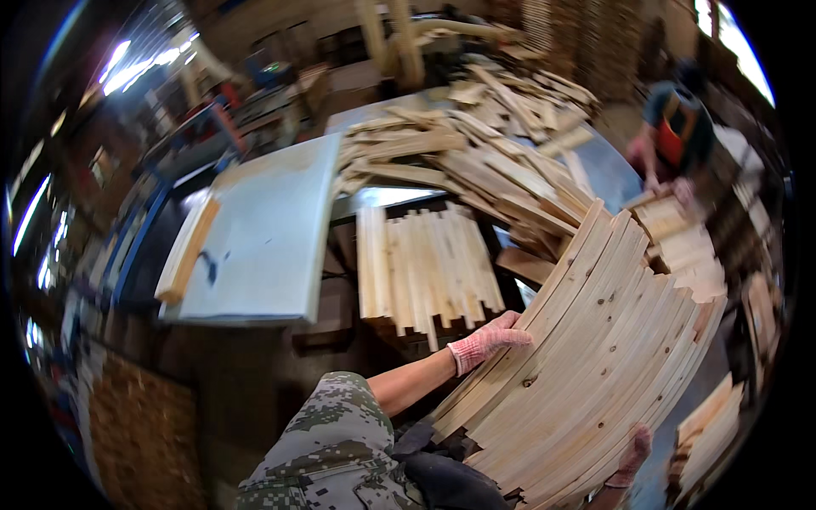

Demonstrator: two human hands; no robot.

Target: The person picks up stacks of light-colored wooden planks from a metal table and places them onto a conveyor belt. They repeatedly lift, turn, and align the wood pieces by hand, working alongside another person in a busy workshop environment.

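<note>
A wide layer of pale wooden slats [595, 340], laid edge to edge with dark knots and uneven ends, tilts across the front right. My left hand [490, 342], in a pink-and-white knitted glove, grips the layer's left edge, thumb on top; the fingers beneath are hidden. At the near right edge, my right hand [634, 455] in a similar glove presses against the outermost slat, its fingers closed around the side and partly out of sight. Left of the layer, a lower stack of slats [429, 263] lies with staggered ends, apart from my left hand.
A pale flat-topped table [272, 229] stands at left with a wooden bar [191, 251] along its edge. Loose boards [501, 161] are heaped behind. A co-worker [676, 127] handles wood at far right. More stacked wood [705, 433] lies near right.
</note>
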